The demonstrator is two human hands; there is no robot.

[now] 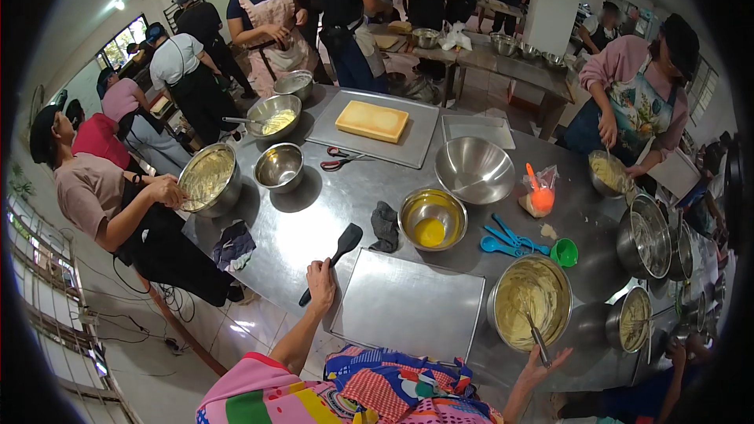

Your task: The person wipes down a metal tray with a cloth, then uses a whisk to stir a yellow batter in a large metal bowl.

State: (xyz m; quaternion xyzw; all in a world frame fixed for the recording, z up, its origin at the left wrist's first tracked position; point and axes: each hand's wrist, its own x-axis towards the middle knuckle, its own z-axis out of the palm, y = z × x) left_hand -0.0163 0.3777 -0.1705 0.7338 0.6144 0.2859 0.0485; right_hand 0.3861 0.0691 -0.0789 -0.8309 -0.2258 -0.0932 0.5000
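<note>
My left hand [321, 285] grips the handle of a black spatula [346, 241], its blade pointing away from me over the steel table. Directly before me lies a flat metal baking tray [412, 300]. To its right stands a steel mixing bowl [530, 282] of pale, creamy batter, with a whisk [535, 333] leaning in it. My right hand [545, 370] is spread by the end of the whisk handle; whether it touches the handle is unclear. Beyond the tray are a dark cloth [384, 227] and nested bowls [433, 219] with yellow liquid.
A rectangular cake [372, 121] rests on a far tray [318, 123], near scissors [341, 159]. Blue measuring spoons [506, 241], a green cup [564, 252] and a large bowl [475, 171] stand right. People whisk bowls at left [209, 179] and right [609, 174].
</note>
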